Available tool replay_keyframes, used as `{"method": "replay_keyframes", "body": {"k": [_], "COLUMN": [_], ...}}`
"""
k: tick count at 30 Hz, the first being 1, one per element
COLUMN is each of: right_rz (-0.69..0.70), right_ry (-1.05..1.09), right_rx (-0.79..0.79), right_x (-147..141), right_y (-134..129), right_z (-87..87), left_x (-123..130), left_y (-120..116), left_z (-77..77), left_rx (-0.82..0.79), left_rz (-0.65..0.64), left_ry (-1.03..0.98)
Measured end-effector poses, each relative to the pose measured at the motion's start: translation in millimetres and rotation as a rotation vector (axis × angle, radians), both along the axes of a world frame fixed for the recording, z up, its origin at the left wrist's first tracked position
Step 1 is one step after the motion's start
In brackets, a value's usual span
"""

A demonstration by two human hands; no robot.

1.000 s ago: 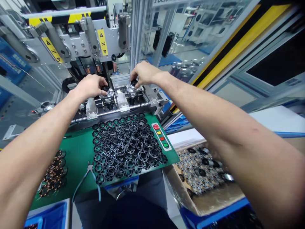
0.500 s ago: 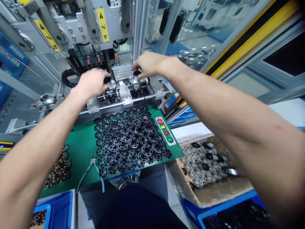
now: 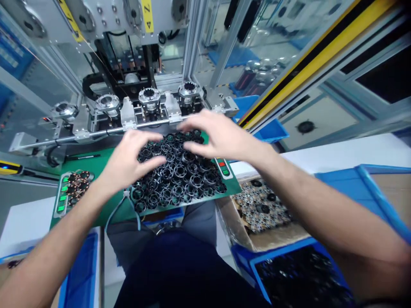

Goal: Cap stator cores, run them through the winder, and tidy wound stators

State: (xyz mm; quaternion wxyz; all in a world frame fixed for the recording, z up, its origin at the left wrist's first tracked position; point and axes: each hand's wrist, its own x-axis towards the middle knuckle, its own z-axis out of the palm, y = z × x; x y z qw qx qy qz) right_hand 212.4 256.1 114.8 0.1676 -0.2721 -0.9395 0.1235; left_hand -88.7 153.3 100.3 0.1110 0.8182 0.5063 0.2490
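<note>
My left hand point(image 3: 131, 158) is over the left side of a pile of black ring-shaped parts point(image 3: 173, 175), fingers apart and holding nothing. Above the pile's right back part is my right hand point(image 3: 218, 134), its thumb and fingers spread, with nothing between them. Behind the hands, two metal holders on the machine, a middle one point(image 3: 149, 99) and a right one point(image 3: 189, 90), each carry a black ring. Two more holders, one point(image 3: 108, 105) and another point(image 3: 64, 110) farther left, show no black ring on top.
Pliers point(image 3: 126, 194) lie on the green mat point(image 3: 99, 214) beside copper-wound parts point(image 3: 77, 184). A box of rings point(image 3: 257, 207) and a blue bin point(image 3: 257, 261) stand at the right. The machine's rail point(image 3: 112, 130) runs behind the mat.
Both hands have drawn back from the metal holders to above the black rings, their fingers now apart. The camera view has shifted, bringing more holders into sight.
</note>
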Motion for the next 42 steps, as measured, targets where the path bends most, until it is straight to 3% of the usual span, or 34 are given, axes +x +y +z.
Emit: {"method": "replay_keyframes", "body": {"k": [3,6,8,12,16,18,22,27,34,37,42], "right_rz": [0.042,-0.022,-0.055,-0.087,-0.232,-0.377,-0.689,-0.911,-0.927,-0.948,-0.950], "right_ry": [-0.154,-0.217,-0.195,-0.060,0.475,0.704,0.875,0.679,0.562,0.562,0.588], "right_rx": [-0.046,-0.011,-0.003,-0.035,-0.454,-0.567,-0.408,-0.254,-0.324,-0.335,-0.368], "right_x": [-2,-14,-20,-9,30,51,86,115,125,126,129], "right_y": [-65,-89,-91,-102,-138,-158,-184,-188,-179,-179,-176], "right_z": [-15.4,-36.0,-42.2,-33.9,-26.6,-32.4,-59.2,-97.4,-152.5,-161.4,-157.8], "left_x": [15,28,32,21,-20,-46,-80,-80,-79,-77,-68], "left_y": [-51,-59,-54,-61,-91,-105,-114,-101,-94,-96,-96], "left_z": [-24.0,-46.7,-51.5,-34.8,-9.1,-3.8,-12.1,-36.4,-55.5,-56.7,-47.9], "left_rx": [-0.128,-0.157,-0.157,-0.170,-0.228,-0.252,-0.286,-0.360,-0.281,-0.257,-0.370], "left_rz": [-0.020,0.032,0.044,0.122,0.384,0.522,0.678,0.666,0.635,0.659,0.619], "left_ry": [0.015,0.041,0.015,-0.217,-0.412,-0.411,-0.172,0.292,0.519,0.515,0.422]}}
